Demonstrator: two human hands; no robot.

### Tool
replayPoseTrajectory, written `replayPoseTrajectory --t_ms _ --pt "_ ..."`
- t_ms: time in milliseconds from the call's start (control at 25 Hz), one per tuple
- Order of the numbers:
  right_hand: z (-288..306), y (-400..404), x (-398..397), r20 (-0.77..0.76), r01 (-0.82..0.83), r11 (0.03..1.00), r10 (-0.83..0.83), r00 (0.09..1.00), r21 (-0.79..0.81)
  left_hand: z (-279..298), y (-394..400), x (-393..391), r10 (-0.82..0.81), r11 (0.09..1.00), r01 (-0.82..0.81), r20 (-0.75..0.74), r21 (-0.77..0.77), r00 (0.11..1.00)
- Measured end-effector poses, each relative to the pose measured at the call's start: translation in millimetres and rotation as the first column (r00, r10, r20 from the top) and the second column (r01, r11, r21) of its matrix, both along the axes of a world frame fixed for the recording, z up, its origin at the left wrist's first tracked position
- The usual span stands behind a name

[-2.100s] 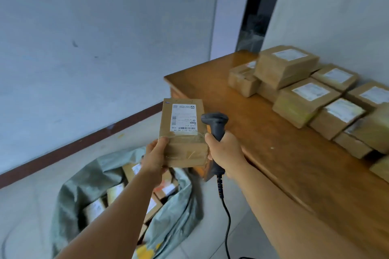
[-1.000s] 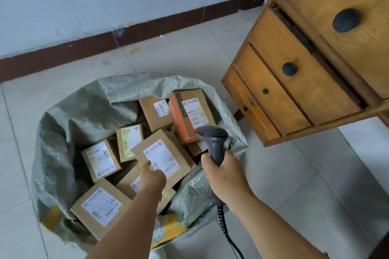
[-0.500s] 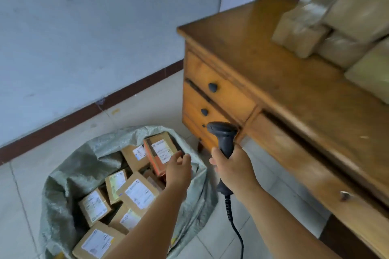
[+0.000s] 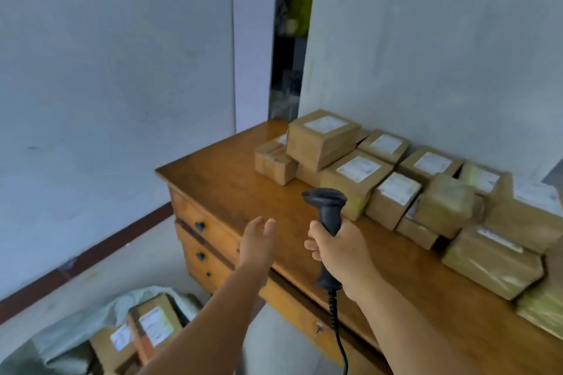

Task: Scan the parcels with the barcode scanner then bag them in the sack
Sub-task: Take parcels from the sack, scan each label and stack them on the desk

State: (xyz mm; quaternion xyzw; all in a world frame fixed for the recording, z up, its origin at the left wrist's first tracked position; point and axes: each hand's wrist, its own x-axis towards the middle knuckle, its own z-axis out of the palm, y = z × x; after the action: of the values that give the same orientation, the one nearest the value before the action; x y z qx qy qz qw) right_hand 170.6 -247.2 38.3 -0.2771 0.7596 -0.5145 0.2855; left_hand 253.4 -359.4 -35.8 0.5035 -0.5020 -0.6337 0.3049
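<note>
The right hand [image 4: 341, 248] is clamped around the grip of the black barcode scanner [image 4: 327, 210], held upright with its head toward the 12 o'clock side and its cable [image 4: 338, 323] hanging down toward 6 o'clock. Just beside it, at 9 o'clock, the left hand [image 4: 257, 242] is raised, fingers apart and relaxed, holding nothing, over the front edge of the wooden tabletop [image 4: 231, 179]. From 12 to 3 o'clock of the scanner, brown cardboard parcels [image 4: 356, 179] with white labels lie in a packed row along the wall, some stacked on others. Below the tabletop edge, at 8 o'clock, are drawers [image 4: 207, 228] with dark knobs. Down on the floor at 7 o'clock sits the open grey sack [image 4: 76, 332], with labelled parcels inside, one orange-edged box [image 4: 152, 326] standing tilted.
</note>
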Motion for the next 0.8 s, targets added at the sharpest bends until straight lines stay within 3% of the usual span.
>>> replayPoseTrajectory --t_ms 280,560,800 --pt "50.2 -17.8 -63.5 -0.079 0.078 0.996 -0.082 0.993 -0.049 58.2 -45.5 -83.3 -0.088 0.983 0.102 0.09 -0.154 0.992" --pt "86.2 -102.8 -126.9 -0.094 0.184 0.982 -0.186 0.978 -0.035 80.9 -161.4 -164.1 -0.205 0.94 0.239 0.158 -0.245 0.966" --pt "97.2 -171.6 -163.2 -0.071 0.22 0.975 -0.218 0.973 0.019 89.9 -234.1 -211.7 -0.235 0.861 0.36 0.345 -0.36 0.909"
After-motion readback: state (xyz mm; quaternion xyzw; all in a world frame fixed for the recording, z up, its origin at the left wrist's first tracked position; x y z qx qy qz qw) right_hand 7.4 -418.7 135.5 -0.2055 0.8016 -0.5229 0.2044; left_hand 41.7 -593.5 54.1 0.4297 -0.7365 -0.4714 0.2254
